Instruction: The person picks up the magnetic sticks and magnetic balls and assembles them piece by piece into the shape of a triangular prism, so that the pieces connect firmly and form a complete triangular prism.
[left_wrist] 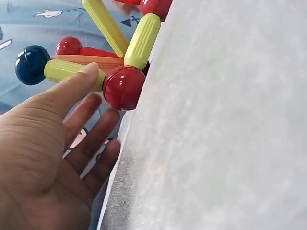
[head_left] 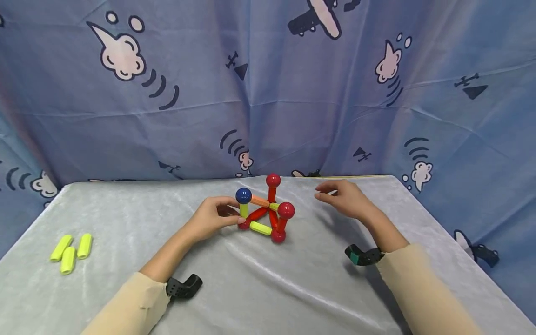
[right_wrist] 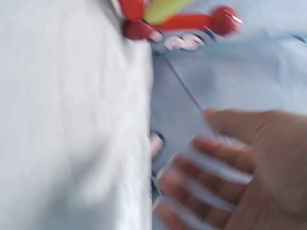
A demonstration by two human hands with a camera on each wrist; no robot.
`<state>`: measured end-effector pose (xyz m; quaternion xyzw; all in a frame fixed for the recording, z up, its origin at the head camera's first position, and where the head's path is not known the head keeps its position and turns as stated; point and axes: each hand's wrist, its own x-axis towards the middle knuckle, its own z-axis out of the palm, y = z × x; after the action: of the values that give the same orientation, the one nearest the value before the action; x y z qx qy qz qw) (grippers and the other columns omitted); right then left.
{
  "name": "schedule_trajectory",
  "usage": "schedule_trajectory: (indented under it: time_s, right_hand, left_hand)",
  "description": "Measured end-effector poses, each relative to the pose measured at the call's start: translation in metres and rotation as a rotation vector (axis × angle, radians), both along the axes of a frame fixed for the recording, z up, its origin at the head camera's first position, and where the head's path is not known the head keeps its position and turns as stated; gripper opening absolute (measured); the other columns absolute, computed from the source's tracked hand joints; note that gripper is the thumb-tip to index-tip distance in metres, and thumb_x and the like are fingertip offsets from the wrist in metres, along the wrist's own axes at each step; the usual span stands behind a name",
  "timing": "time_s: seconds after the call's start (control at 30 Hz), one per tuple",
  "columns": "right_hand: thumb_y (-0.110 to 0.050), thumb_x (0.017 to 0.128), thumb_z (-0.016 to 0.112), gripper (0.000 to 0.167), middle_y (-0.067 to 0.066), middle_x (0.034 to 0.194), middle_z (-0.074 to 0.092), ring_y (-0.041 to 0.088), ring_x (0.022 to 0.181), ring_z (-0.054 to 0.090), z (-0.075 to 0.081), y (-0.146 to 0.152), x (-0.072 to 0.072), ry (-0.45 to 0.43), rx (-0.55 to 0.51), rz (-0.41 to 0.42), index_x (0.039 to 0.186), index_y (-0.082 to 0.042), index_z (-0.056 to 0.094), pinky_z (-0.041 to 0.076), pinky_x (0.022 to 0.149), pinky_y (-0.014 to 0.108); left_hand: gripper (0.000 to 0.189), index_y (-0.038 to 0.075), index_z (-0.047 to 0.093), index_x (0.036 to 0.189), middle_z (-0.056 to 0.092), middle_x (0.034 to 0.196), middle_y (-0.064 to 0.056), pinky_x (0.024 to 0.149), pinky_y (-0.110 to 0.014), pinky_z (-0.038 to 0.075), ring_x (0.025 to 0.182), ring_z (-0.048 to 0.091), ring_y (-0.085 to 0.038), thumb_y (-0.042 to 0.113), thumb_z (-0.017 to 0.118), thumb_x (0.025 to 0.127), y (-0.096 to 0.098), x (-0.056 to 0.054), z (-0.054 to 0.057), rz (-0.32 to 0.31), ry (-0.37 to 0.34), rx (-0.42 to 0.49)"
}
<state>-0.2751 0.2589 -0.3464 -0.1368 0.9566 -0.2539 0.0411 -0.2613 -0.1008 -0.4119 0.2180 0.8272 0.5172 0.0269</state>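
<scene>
A magnetic rod-and-ball frame [head_left: 261, 228] stands on the cloth, with red balls at its base corners. On its left side an upright yellow-green rod [left_wrist: 64, 70] carries a blue ball [head_left: 244, 196]. My left hand [head_left: 215, 216] holds this rod, thumb on it just above the red corner ball [left_wrist: 124, 87], other fingers behind. An orange rod [head_left: 260, 201] and a yellow-green one slope inward from the top balls. Two more red balls, one on the far upright [head_left: 273, 180] and one on the near right upright [head_left: 286, 211], top the frame. My right hand [head_left: 346, 198] hovers right of it, fingers loosely bent, holding nothing.
Three loose yellow-green rods [head_left: 68, 260] lie at the left of the table. A pale grey cloth [head_left: 259, 288] covers the tabletop. Behind its far edge hangs a blue patterned curtain [head_left: 272, 93].
</scene>
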Motion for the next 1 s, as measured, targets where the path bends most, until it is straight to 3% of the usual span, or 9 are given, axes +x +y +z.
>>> schedule_trajectory:
  time_s: [0.13,0.27,0.47,0.6,0.8,1.0]
  right_hand:
    - [-0.038,0.098,0.063,0.054,0.028,0.128,0.065,0.045,0.113,0.064,0.004,0.033,0.017,-0.046,0.172,-0.136,0.133,0.002,0.061,0.055,0.088,0.055]
    - [-0.040,0.092,0.068,0.061,0.029,0.122,0.066,0.039,0.100,0.067,-0.001,0.059,0.023,-0.136,0.284,-0.234,0.131,0.006,0.060,0.055,0.076,0.049]
    - [-0.027,0.087,0.076,0.048,0.024,0.109,0.070,0.024,0.083,0.065,-0.012,0.070,0.016,-0.178,0.268,-0.189,0.120,0.006,0.066,0.054,0.068,0.037]
    - [-0.022,0.087,0.075,0.040,0.024,0.107,0.070,0.027,0.085,0.065,-0.012,0.067,0.015,-0.123,0.240,-0.152,0.116,0.004,0.068,0.055,0.070,0.038]
    - [-0.021,0.092,0.073,0.038,0.021,0.106,0.073,0.032,0.092,0.070,-0.001,0.050,0.018,0.074,0.086,-0.080,0.122,0.002,0.068,0.058,0.068,0.037]
    - [-0.022,0.093,0.073,0.036,0.012,0.108,0.074,0.024,0.094,0.069,0.029,0.010,0.041,0.210,-0.087,-0.019,0.126,-0.007,0.068,0.058,0.073,0.025]
  left_hand:
    - [0.031,0.005,0.072,0.113,0.076,0.105,-0.012,0.085,-0.028,0.058,0.096,0.072,-0.019,0.012,0.082,0.084,-0.002,0.000,0.003,-0.029,0.017,-0.006]
    - [0.027,0.005,0.073,0.108,0.076,0.097,-0.010,0.081,-0.025,0.057,0.090,0.071,-0.016,0.009,0.082,0.083,0.000,0.000,0.003,-0.044,0.055,-0.003]
    - [0.023,0.006,0.074,0.102,0.078,0.092,-0.008,0.076,-0.023,0.057,0.084,0.070,-0.012,0.010,0.084,0.081,0.006,0.005,0.000,-0.035,0.065,-0.007]
    - [0.024,0.008,0.075,0.102,0.078,0.092,-0.006,0.077,-0.023,0.057,0.083,0.070,-0.011,0.012,0.084,0.081,0.008,0.008,0.001,-0.022,0.083,-0.016]
    - [0.026,0.009,0.074,0.106,0.077,0.097,-0.006,0.080,-0.024,0.058,0.087,0.070,-0.013,0.018,0.083,0.084,0.009,0.012,0.004,-0.015,0.074,-0.022]
    - [0.043,0.010,0.067,0.128,0.073,0.116,-0.010,0.084,-0.024,0.059,0.097,0.072,-0.019,0.015,0.080,0.087,0.008,0.012,0.015,0.031,0.098,0.123]
